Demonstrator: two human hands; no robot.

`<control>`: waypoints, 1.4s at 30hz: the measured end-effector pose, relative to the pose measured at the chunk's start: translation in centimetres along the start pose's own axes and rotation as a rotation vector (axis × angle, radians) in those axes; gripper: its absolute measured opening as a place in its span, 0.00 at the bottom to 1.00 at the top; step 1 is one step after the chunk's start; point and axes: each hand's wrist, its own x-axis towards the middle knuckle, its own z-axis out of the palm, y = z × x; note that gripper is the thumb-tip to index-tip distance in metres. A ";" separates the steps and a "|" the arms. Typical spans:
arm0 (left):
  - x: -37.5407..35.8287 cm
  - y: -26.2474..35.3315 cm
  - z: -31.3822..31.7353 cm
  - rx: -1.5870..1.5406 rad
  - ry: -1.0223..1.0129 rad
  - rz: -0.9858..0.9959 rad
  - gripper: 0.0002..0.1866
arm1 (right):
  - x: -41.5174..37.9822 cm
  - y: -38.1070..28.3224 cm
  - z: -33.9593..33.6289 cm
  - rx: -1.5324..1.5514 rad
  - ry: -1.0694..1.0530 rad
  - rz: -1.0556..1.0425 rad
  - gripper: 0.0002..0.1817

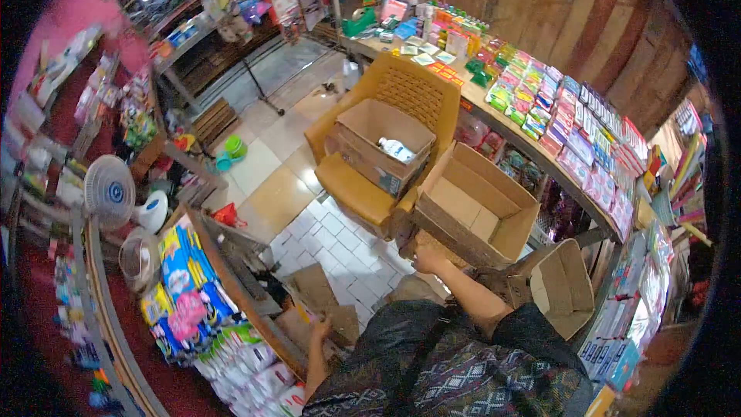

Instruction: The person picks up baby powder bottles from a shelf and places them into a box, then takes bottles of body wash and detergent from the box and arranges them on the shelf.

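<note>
My left hand (321, 329) is at the edge of an opened cardboard box (315, 287) low on the left, its fingers closed on the cardboard. My right hand (427, 256) is closed beside the near corner of a large open carton (440, 222); what it grips, if anything, is hidden. That carton looks bare inside. Beyond it, a brown armchair (351, 185) carries another carton (363, 150) with a white bottle (397, 150) in it. A smaller open carton (569, 282) stands to the right of my right arm.
Along the right runs a long counter (471, 91) covered with small packaged goods (532, 96). Colourful packs (185, 270) fill a display on the left, near a white fan (109, 192). Green and teal toy-like containers (231, 150) lie on the tiled floor (266, 201).
</note>
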 end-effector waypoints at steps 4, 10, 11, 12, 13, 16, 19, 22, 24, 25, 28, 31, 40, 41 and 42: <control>0.7 8.3 -4.9 0.055 0.026 0.145 0.39 | 6.0 2.2 1.8 0.071 0.150 -0.062 0.19; 15.9 5.8 -5.1 0.093 0.058 0.306 0.32 | 12.6 1.2 -4.0 0.213 0.306 -0.033 0.19; 15.4 7.5 -5.3 0.100 -0.012 0.218 0.31 | 13.3 0.6 -5.8 0.245 0.365 -0.034 0.19; 13.7 10.3 -5.8 0.112 -0.082 0.129 0.30 | 14.0 0.1 -7.1 0.275 0.421 -0.033 0.18; 13.7 12.1 -6.3 0.101 -0.117 0.182 0.29 | 16.1 0.5 -7.2 0.358 0.329 0.096 0.20; 13.4 18.3 -7.7 0.107 -0.161 0.210 0.28 | 19.7 -0.1 -10.2 0.270 0.589 0.001 0.25; 10.7 28.5 -9.5 0.138 -0.105 0.094 0.25 | 24.3 1.1 -11.4 0.118 0.555 0.057 0.29; 12.3 33.8 -9.3 -0.196 -0.224 0.108 0.23 | 26.3 1.8 -11.9 -0.020 0.544 0.110 0.32; 14.6 37.1 -9.0 -0.379 -0.301 0.174 0.22 | 27.7 2.1 -12.3 -0.086 0.525 0.157 0.36; 15.4 39.6 -8.7 -0.416 -0.324 0.219 0.22 | 28.3 2.5 -12.1 -0.115 0.443 0.167 0.37; 16.5 49.2 -7.4 -0.539 -0.298 0.345 0.20 | 29.9 3.6 -10.5 -0.228 0.287 0.204 0.40; 19.5 57.6 -4.8 -0.816 -0.351 0.345 0.13 | 29.5 2.6 -10.7 -0.331 0.275 0.244 0.37; 44.9 64.7 11.4 -0.711 -0.339 -0.218 0.14 | 31.2 1.1 -14.4 -0.021 0.249 0.351 0.22; 43.1 67.1 10.0 -0.648 -0.393 -0.275 0.14 | 31.2 0.9 -14.7 0.020 0.263 0.367 0.22; 43.9 67.2 11.0 -0.690 -0.406 -0.297 0.15 | 31.4 0.9 -14.7 0.060 0.279 0.385 0.21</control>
